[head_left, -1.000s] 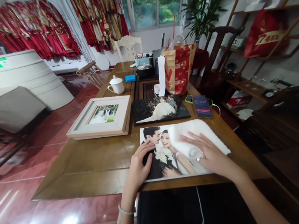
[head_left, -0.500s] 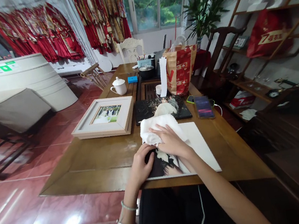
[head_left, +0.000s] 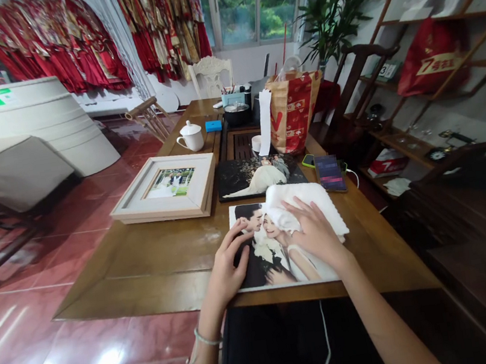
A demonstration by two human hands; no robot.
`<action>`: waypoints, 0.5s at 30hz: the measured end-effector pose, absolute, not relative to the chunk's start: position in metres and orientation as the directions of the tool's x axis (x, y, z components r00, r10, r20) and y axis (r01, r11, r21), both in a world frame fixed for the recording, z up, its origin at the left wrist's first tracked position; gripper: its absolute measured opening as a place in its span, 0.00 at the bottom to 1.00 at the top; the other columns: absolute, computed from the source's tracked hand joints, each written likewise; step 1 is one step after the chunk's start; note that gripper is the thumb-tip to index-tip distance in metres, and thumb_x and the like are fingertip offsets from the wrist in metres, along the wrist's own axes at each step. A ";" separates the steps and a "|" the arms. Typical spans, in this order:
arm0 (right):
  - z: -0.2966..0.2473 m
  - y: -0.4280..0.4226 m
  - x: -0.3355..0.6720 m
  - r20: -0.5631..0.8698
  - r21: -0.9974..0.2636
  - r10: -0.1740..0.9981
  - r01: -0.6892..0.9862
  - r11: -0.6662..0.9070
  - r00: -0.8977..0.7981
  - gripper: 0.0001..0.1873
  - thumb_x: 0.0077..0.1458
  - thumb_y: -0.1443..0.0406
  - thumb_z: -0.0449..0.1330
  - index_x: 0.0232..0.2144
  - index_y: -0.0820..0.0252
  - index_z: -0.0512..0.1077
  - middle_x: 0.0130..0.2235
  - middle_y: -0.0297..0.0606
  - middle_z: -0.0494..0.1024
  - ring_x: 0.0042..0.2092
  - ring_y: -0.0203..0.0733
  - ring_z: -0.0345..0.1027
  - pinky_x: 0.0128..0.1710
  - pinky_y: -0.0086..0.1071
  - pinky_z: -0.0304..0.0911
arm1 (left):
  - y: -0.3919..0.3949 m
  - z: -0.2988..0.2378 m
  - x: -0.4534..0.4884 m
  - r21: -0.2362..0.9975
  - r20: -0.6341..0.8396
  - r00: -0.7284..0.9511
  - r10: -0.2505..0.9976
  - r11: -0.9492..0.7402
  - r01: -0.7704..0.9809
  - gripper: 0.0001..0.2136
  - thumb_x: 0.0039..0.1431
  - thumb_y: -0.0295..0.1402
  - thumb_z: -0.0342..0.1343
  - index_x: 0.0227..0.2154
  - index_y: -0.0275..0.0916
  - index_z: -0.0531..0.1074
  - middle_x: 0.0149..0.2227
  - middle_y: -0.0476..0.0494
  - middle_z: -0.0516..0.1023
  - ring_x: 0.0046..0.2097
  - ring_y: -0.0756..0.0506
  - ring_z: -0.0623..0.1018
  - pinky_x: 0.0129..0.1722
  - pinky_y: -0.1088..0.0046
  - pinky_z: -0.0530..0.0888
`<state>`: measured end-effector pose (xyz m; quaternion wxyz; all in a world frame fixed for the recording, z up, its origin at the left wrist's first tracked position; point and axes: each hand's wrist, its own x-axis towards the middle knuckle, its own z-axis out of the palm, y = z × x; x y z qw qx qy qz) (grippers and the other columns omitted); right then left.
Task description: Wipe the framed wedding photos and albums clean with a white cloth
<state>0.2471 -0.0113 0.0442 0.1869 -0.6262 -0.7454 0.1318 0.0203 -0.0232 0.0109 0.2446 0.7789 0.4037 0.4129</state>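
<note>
A large glossy wedding photo print [head_left: 266, 251] lies flat at the near edge of the wooden table [head_left: 163, 261]. My left hand [head_left: 228, 266] rests on its left part with fingers spread, pressing it down. My right hand [head_left: 317, 233] lies flat on a white cloth [head_left: 307, 200] that covers the print's upper right part. Fingers of that hand are stretched over the cloth.
Behind the print lie a dark wedding photo panel [head_left: 260, 175], a white framed photo [head_left: 166, 187] and a phone [head_left: 329, 173]. Further back stand a lidded white cup [head_left: 190, 137], a red paper bag [head_left: 294, 110] and a tea tray. Shelves stand at right, red garments hang at back.
My right hand has swept the cloth from the print's upper left over to its upper right, uncovering the faces. The left hand has stayed pressing on the print.
</note>
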 end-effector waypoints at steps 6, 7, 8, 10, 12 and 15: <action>0.044 -0.050 0.217 0.083 -0.385 0.891 0.810 0.443 -0.447 0.45 0.38 0.75 0.50 0.63 0.53 0.59 0.67 0.30 0.56 0.69 0.47 0.36 0.67 0.54 0.28 | -0.025 0.012 0.017 0.740 0.430 0.292 0.854 -0.519 0.427 0.17 0.69 0.33 0.41 0.58 0.42 0.63 0.61 0.38 0.65 0.65 0.41 0.62 0.64 0.58 0.60; 0.046 -0.059 0.214 0.075 -0.398 0.869 0.784 0.476 -0.490 0.46 0.37 0.75 0.50 0.63 0.54 0.58 0.67 0.30 0.55 0.70 0.46 0.36 0.67 0.54 0.28 | -0.025 0.011 0.017 0.744 0.437 0.274 0.857 -0.515 0.425 0.18 0.69 0.33 0.39 0.58 0.41 0.62 0.60 0.38 0.65 0.64 0.42 0.63 0.64 0.58 0.61; 0.049 -0.067 0.212 0.068 -0.415 0.849 0.759 0.502 -0.524 0.47 0.36 0.75 0.50 0.63 0.54 0.58 0.67 0.30 0.54 0.70 0.46 0.36 0.67 0.54 0.27 | -0.025 0.011 0.016 0.747 0.449 0.250 0.858 -0.513 0.422 0.18 0.70 0.34 0.37 0.58 0.41 0.62 0.60 0.38 0.65 0.63 0.42 0.64 0.63 0.59 0.61; 0.055 -0.084 0.214 0.049 -0.463 0.812 0.708 0.534 -0.581 0.48 0.34 0.75 0.49 0.63 0.54 0.59 0.67 0.29 0.54 0.70 0.44 0.36 0.68 0.53 0.27 | -0.024 0.010 0.016 0.748 0.472 0.221 0.853 -0.521 0.411 0.19 0.70 0.35 0.35 0.59 0.40 0.62 0.59 0.37 0.66 0.62 0.42 0.65 0.62 0.59 0.62; 0.060 -0.097 0.222 0.019 -0.522 0.779 0.658 0.543 -0.627 0.49 0.31 0.76 0.48 0.61 0.51 0.61 0.66 0.26 0.56 0.69 0.42 0.38 0.68 0.51 0.28 | -0.023 0.009 0.017 0.746 0.469 0.246 0.848 -0.529 0.403 0.19 0.70 0.35 0.36 0.57 0.40 0.63 0.58 0.38 0.67 0.61 0.42 0.66 0.62 0.60 0.62; 0.062 -0.110 0.244 -0.052 -0.597 0.776 0.643 0.481 -0.629 0.47 0.33 0.77 0.48 0.59 0.48 0.63 0.64 0.24 0.61 0.68 0.40 0.43 0.68 0.50 0.31 | -0.021 0.009 0.019 0.753 0.417 0.304 0.856 -0.513 0.412 0.17 0.70 0.33 0.38 0.52 0.40 0.69 0.57 0.39 0.70 0.61 0.42 0.68 0.62 0.60 0.63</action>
